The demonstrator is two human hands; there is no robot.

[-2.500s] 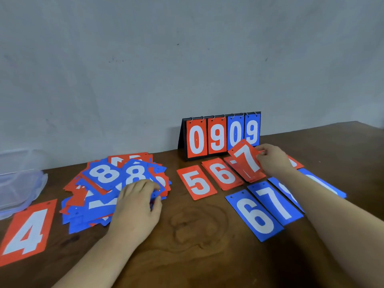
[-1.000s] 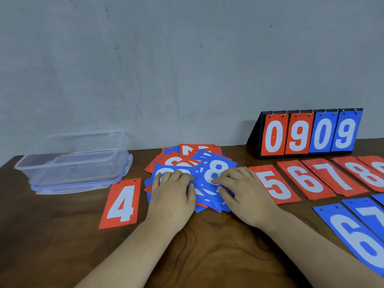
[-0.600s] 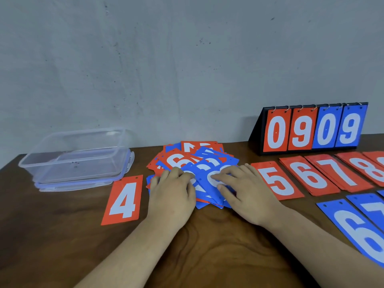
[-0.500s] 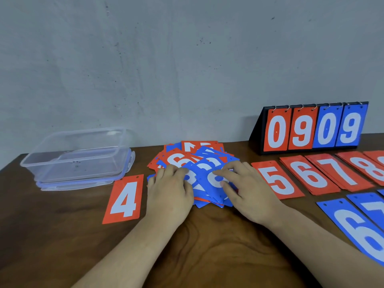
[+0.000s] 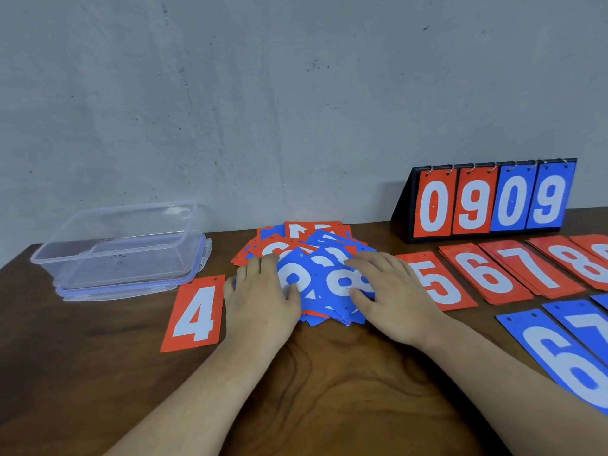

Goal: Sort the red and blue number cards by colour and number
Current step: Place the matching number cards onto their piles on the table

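Mixed card pile [image 5: 316, 268] pressed by L hand [image 5: 260, 299] and R hand [image 5: 393, 296]; fingers laid flat, nothing gripped. Red 4 card [image 5: 195, 312] just left.

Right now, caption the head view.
Left hand and right hand rest on the mixed card pile beside red 5.

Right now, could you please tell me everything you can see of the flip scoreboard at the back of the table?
The flip scoreboard is a black tent-shaped stand, upright on the wooden table near the grey wall. Four number cards hang from metal rings along its top: two red, two blue, reading 0, 9, 0, 9 in white. The sorted red cards lie just in front.
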